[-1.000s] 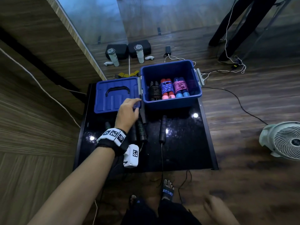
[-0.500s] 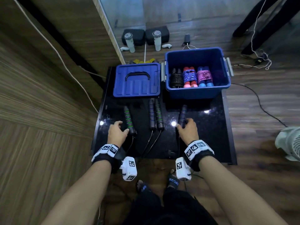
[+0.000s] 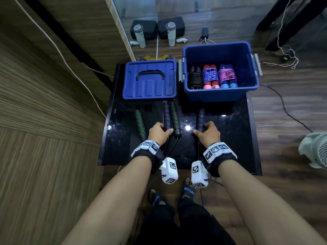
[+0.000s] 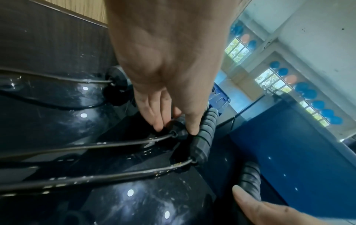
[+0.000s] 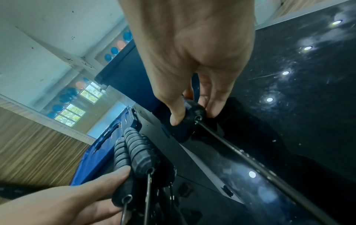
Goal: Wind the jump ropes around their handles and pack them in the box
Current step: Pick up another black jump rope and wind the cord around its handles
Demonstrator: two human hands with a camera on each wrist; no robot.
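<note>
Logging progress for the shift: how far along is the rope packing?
Done: three wound ropes sit in the box. In hand: left hand and right hand each grip a purple-ringed handle. Left: winding that rope, then the green-ringed one.

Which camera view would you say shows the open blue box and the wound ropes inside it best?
The head view: the blue box is seen from above, with three wound ropes inside. Both wrist views show only its outer wall, not the contents.
</note>
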